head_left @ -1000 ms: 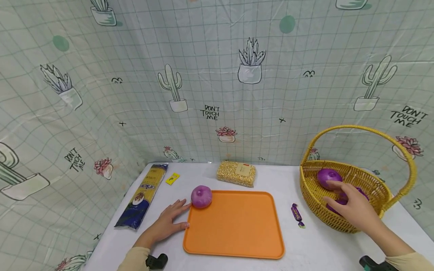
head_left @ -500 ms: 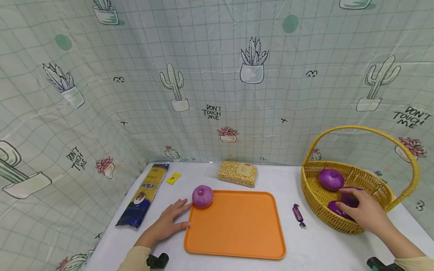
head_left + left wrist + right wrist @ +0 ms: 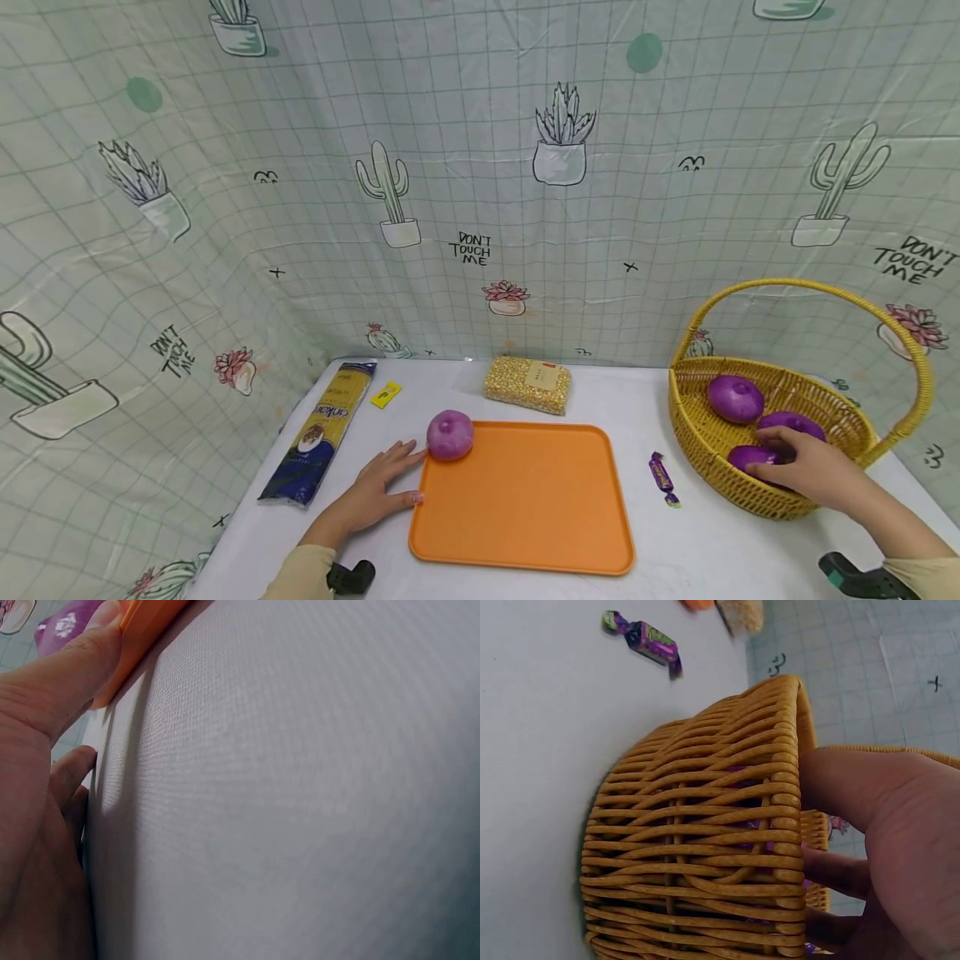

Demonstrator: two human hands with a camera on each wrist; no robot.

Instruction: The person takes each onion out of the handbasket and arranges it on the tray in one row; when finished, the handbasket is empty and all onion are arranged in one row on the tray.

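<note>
My left hand (image 3: 377, 492) lies with straight fingers on the table at the left edge of an orange tray (image 3: 525, 500), its thumb touching the rim. Just past its fingertips a pale purple onion (image 3: 450, 435) sits on the tray's far left corner. At the right, my right hand (image 3: 813, 467) reaches over the near rim of a yellow wicker basket (image 3: 697, 450). Its thumb and fingers grip a darker purple onion (image 3: 750, 456) inside. Two more onions lie beyond it, a left one (image 3: 735, 398) and a right one (image 3: 791, 423). In the right wrist view the basket wall hides most of the grip.
A purple-wrapped candy (image 3: 663, 478) lies between tray and basket. Behind the tray is a bag of corn kernels (image 3: 527, 384). A blue and yellow pasta packet (image 3: 318, 433) and a small yellow packet (image 3: 386, 394) lie at the left. The basket's handle (image 3: 810, 285) arches high.
My right hand has moved down and toward the near side of the basket, from above the onions to the nearest one, and its fingers have closed round it. My left hand stays put.
</note>
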